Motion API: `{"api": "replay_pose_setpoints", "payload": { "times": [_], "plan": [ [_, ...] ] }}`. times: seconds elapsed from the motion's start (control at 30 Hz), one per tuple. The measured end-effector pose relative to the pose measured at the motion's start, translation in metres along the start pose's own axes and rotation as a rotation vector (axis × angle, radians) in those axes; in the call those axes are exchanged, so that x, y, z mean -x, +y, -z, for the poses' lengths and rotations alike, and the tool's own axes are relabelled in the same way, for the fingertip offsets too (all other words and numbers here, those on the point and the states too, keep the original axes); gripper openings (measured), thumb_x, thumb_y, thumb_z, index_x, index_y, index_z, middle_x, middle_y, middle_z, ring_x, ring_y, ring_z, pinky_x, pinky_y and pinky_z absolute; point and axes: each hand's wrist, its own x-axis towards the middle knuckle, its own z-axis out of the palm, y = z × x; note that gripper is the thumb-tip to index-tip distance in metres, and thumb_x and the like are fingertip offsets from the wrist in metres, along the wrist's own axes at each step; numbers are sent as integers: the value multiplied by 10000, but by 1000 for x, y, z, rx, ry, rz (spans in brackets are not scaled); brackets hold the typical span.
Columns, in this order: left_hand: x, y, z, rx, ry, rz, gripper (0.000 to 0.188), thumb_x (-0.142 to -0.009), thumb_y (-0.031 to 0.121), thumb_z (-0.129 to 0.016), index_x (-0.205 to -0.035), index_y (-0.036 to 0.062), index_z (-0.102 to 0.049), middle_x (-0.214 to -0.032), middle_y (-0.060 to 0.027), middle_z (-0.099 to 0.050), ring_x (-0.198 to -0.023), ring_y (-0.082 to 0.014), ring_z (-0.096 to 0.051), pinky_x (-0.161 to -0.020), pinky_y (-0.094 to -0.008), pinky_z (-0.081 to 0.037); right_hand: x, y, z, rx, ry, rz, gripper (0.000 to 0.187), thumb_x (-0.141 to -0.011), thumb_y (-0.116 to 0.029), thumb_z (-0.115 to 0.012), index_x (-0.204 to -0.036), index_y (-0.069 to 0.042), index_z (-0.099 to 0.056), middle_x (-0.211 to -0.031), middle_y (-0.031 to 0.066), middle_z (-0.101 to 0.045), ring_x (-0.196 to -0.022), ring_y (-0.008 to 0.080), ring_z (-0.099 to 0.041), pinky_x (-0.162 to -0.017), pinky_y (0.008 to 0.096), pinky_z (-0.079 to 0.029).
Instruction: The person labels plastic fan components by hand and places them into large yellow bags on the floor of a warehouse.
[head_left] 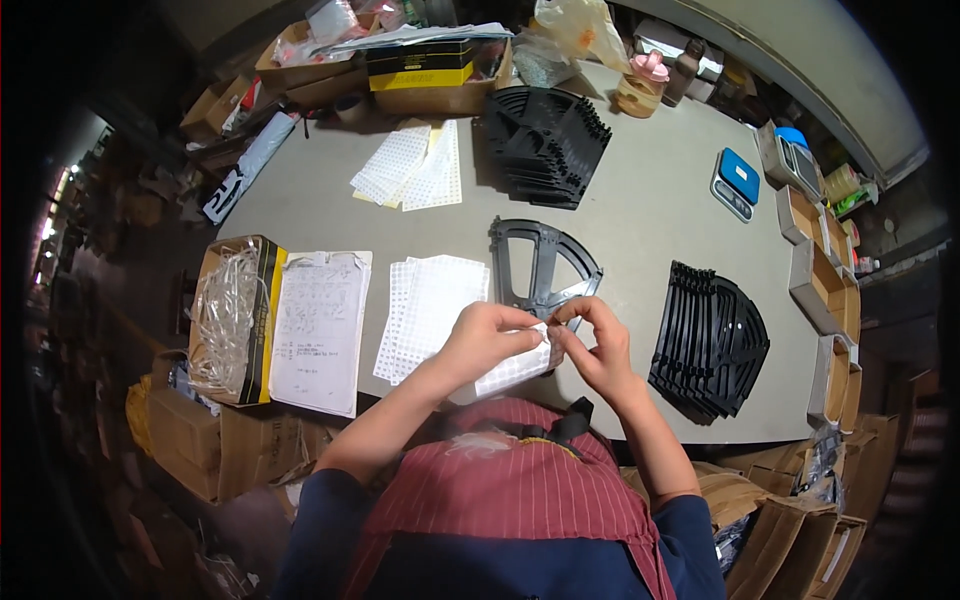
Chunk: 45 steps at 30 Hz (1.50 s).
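Note:
My left hand (478, 347) is closed on a white sticker sheet (512, 374) with rows of small round labels, held over the near table edge. Thumb and finger of my right hand (603, 352) pinch together at the sheet's upper right corner; whatever is between them is too small to make out. Just beyond both hands lies a single black fan-shaped plastic part (543, 262) with open windows, its near end partly hidden by my fingers. More label sheets (440, 305) lie flat to the left of it.
Stacks of black fan-shaped parts stand at the back (545, 148) and right (712, 345). Farther left are a notebook (320, 330) and a box of clear strips (228, 325). A blue-topped scale (738, 180), open cartons (822, 280) and a pink-lidded jar (642, 90) line the edges.

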Motion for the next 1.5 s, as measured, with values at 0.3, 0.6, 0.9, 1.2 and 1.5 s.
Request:
{"api": "replay_pose_setpoints", "payload": {
  "times": [0.3,0.6,0.9,1.2,1.5],
  "plan": [
    [-3,-11,18,-116,22,-9,327,-898,141,-773,-1162,-50,-748,-1015,-122,-770,-932,-140,-699,-839,-281,-549,-22,49,-20,-730,-61,-607,334,-856,-19,-755,-1124,-21,-556,-930,36,-668,-947,122,-630,-854,281,-502],
    [-6,-44,29,-44,5,77,335,-914,104,-741,-1214,-45,-730,-1059,-132,-768,-946,-141,-699,-853,-273,-547,-53,146,-53,624,25,57,293,-783,32,-622,-1068,-37,-603,-927,120,-669,-924,310,-633,-923,418,-478],
    [3,-53,56,88,98,119,344,-918,93,-741,-1227,-57,-716,-1065,-129,-766,-947,-158,-716,-845,-279,-562,-30,119,-42,593,-67,87,186,-817,-10,-655,-990,-78,-669,-859,84,-696,-901,292,-647,-940,417,-445],
    [-3,-53,43,131,61,108,358,-908,130,-740,-1215,-52,-722,-1081,-150,-771,-956,-178,-724,-861,-302,-561,-27,131,-41,85,171,-501,163,-865,-44,-738,-1022,-44,-693,-919,79,-758,-808,185,-683,-797,310,-514],
    [1,-53,39,132,81,126,362,-923,107,-748,-1237,-67,-703,-1082,-140,-758,-965,-160,-711,-863,-279,-559,-40,158,-50,-436,224,-663,287,-861,2,-724,-1132,-2,-631,-881,50,-695,-847,141,-657,-833,281,-513]
  ]
}}
